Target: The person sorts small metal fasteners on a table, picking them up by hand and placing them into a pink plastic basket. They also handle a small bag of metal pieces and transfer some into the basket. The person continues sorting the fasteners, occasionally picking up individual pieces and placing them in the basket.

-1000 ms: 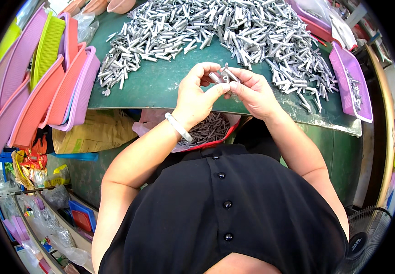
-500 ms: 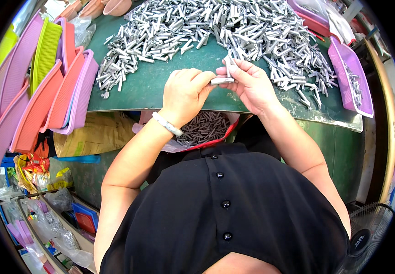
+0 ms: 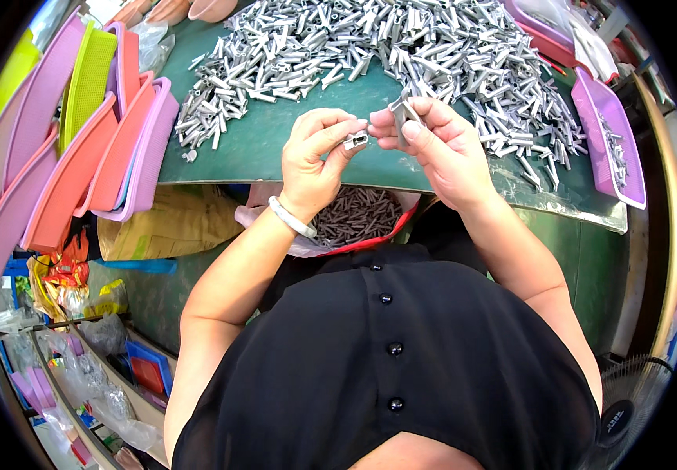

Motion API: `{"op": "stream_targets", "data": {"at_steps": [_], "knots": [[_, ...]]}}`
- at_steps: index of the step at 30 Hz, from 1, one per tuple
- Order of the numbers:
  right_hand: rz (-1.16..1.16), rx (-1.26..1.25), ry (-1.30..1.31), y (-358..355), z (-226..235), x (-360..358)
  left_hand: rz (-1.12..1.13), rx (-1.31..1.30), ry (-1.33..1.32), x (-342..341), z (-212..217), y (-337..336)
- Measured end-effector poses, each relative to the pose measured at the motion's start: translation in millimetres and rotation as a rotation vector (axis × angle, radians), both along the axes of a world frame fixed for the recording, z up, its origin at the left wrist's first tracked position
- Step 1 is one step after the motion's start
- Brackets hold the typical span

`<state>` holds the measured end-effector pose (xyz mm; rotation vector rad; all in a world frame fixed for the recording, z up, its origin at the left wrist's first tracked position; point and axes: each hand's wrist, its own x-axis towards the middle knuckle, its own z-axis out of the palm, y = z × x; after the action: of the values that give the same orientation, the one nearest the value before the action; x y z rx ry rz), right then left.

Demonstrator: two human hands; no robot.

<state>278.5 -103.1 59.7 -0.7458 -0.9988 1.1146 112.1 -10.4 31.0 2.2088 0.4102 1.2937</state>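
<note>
Both hands are raised above the near edge of the green counter, just apart from each other. The left hand has its thumb and fingers pinched on a short grey metal piece, its hollow end facing outward. The right hand has its fingers grasping a second metal piece, held upright with the upper end protruding above the fingers. A large heap of similar grey pieces covers the far part of the counter. At the right edge, a purple tray contains more grey pieces. Below the counter edge, near the left wrist, dark elongated pieces fill a red-rimmed container. Coloured baskets are stacked at left.
</note>
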Motion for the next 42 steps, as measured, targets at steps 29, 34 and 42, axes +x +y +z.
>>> {"op": "stream_targets", "data": {"at_steps": [29,34,42], "knots": [[0.187,0.103,-0.123,7,-24,-3,0.108,0.167,0.068,-7,24,-19],[0.195,0.167,-0.1,6,-23,2,0.16,0.363,0.065,-1,33,-25],[0.107,0.112,-0.257,0,-23,7,0.154,0.391,0.124,2,32,-23]]}}
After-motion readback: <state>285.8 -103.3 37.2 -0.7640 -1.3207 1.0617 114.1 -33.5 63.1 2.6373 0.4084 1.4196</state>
